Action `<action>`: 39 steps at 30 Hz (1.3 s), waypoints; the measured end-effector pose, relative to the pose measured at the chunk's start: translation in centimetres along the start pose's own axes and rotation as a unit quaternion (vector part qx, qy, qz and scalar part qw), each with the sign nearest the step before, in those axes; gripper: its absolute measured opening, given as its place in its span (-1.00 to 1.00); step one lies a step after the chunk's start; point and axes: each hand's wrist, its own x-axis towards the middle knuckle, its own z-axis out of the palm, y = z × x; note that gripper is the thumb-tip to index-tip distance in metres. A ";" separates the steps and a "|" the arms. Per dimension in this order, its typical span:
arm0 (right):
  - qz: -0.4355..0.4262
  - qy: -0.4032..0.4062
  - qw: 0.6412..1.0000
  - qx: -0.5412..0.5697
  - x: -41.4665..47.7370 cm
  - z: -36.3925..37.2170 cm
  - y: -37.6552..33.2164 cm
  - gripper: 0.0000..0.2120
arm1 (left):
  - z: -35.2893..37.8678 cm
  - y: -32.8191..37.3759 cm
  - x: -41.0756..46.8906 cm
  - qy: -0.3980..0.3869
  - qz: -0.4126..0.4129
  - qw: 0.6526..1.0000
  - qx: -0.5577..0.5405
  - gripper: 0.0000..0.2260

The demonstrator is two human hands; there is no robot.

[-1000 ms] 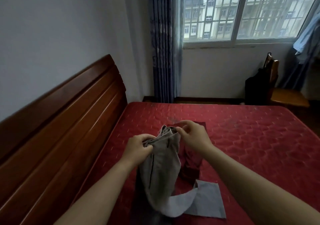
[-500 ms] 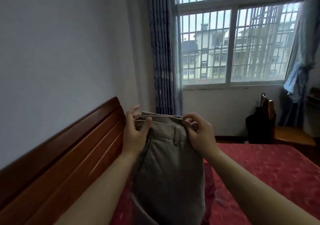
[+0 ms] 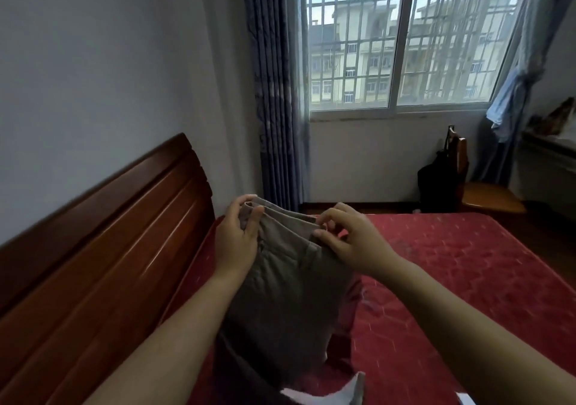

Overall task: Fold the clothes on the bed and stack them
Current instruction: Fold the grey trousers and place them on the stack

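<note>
- Both hands are holding the khaki trousers (image 3: 286,295) up by the waistband. The left hand (image 3: 238,242) is keeping a closed grip on the end nearest the headboard (image 3: 109,248), and the right hand (image 3: 355,242) is pinching the end farther from it.
- A second ago the trousers were bunched low over the bed (image 3: 467,280); now they are hanging lifted and spread, just beside the headboard's far end.
- That is likely meaning the shake-out is done, with laying flat and folding coming next.
- The waistband is facing up and the legs are dropping toward the bed, so the long axis is running nearly vertical. Its lower end is passing out of sight near a grey cloth (image 3: 336,393).
</note>
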 end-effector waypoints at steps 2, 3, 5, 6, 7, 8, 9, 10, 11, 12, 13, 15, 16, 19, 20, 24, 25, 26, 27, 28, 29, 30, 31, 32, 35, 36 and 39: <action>0.016 0.004 1.000 0.002 -0.8 0.6 0.1 -0.92 | 0.0 -0.9 -1.0 0.011 -0.016 0.999 0.026 -0.90; 0.020 0.006 1.000 0.003 -1.2 1.0 0.1 -0.89 | 0.0 -1.2 -1.5 0.022 -0.024 0.999 0.042 -0.86; 0.004 0.009 1.000 0.005 -1.8 1.9 -0.1 -0.85 | 0.2 -1.4 -2.4 0.048 -0.037 0.996 0.069 -0.78; -0.012 0.005 1.000 0.007 -2.0 2.3 -0.2 -0.84 | 0.2 -1.5 -2.7 0.059 -0.042 0.994 0.076 -0.76; -0.026 -0.002 1.000 0.009 -2.2 2.6 -0.3 -0.84 | 0.2 -1.6 -2.9 0.068 -0.047 0.993 0.080 -0.76; -0.034 -0.013 0.999 0.012 -2.3 2.9 -0.5 -0.86 | 0.2 -1.6 -3.0 0.071 -0.050 0.993 0.078 -0.75; -0.034 -0.025 0.999 0.015 -2.3 3.0 -0.7 -0.91 | 0.1 -1.7 -3.0 0.069 -0.053 0.994 0.069 -0.74; -0.028 -0.037 0.999 0.019 -2.3 3.0 -0.7 -0.97 | -0.1 -1.8 -3.0 0.064 -0.057 0.995 0.053 -0.74; -0.022 -0.044 0.998 0.025 -2.2 3.0 -0.8 -0.97 | -0.3 -1.9 -2.9 0.057 -0.061 0.996 0.036 -0.74; -0.015 -0.052 0.998 0.037 -2.2 3.0 -0.8 -0.94 | -0.5 -2.0 -2.9 0.051 -0.062 0.997 0.019 -0.74; -0.002 -0.061 0.997 0.053 -2.2 3.0 -0.7 -0.90 | -0.8 -2.2 -2.9 0.043 -0.063 0.997 0.006 -0.74; 0.035 -0.080 0.992 0.093 -2.2 3.0 -0.5 -0.80 | -1.1 -2.3 -2.9 0.027 -0.069 0.997 -0.012 -0.74; 0.048 -0.085 0.989 0.112 -2.1 3.0 -0.4 -0.76 | -1.2 -2.3 -2.9 0.020 -0.071 0.997 -0.018 -0.74; 0.054 -0.082 0.989 0.115 -1.6 2.6 0.2 -0.76 | -1.3 -2.3 -3.0 0.011 -0.075 0.997 -0.030 -0.74; 0.051 -0.086 0.990 0.096 -1.4 2.5 0.3 -0.77 | -1.4 -2.2 -3.2 0.009 -0.073 0.997 -0.035 -0.72; 0.036 -0.143 0.989 0.033 -0.4 2.4 1.1 -0.79 | -1.5 -2.0 -3.2 0.009 -0.074 0.997 -0.028 -0.73; 0.035 -0.141 0.989 0.026 -0.2 2.4 1.2 -0.77 | -1.8 -2.0 -3.1 0.008 -0.073 0.997 -0.027 -0.75; 0.035 -0.133 0.990 0.019 0.0 2.2 1.4 -0.75 | -2.0 -2.1 -3.0 0.011 -0.076 0.997 -0.023 -0.76; 0.037 -0.122 0.992 0.018 0.1 1.9 1.7 -0.76 | -2.3 -2.3 -3.0 0.016 -0.082 0.996 -0.019 -0.78; 0.044 -0.112 0.992 0.030 0.1 1.5 2.1 -0.79 | -2.6 -2.6 -2.9 0.021 -0.085 0.996 -0.012 -0.79; 0.052 -0.104 0.992 0.051 0.0 1.2 2.6 -0.82 | -2.9 -2.8 -2.8 0.024 -0.084 0.996 -0.002 -0.79; 0.060 -0.102 0.990 0.079 -0.2 0.9 3.0 -0.84 | -2.9 -2.8 -2.7 0.024 -0.079 0.997 0.009 -0.80; 0.068 -0.103 0.987 0.104 -0.4 0.7 3.2 -0.84 | -2.8 -2.8 -2.7 0.022 -0.075 0.997 0.016 -0.79; 0.076 -0.106 0.983 0.125 -0.6 0.5 3.4 -0.83 | -2.4 -2.7 -2.6 0.023 -0.074 0.997 0.019 -0.79; 0.063 -0.112 0.984 0.124 -0.5 -0.1 3.1 -0.76 | -1.4 -2.2 -2.4 0.029 -0.074 0.997 0.009 -0.79; 0.046 -0.121 0.987 0.097 -0.2 -0.3 2.7 -0.69 | -1.3 -2.2 -2.3 0.030 -0.073 0.997 0.006 -0.79; 0.001 -0.177 0.984 0.027 0.7 -0.2 1.6 -0.57 | -1.3 -2.2 -2.0 0.019 -0.082 0.996 -0.005 -0.80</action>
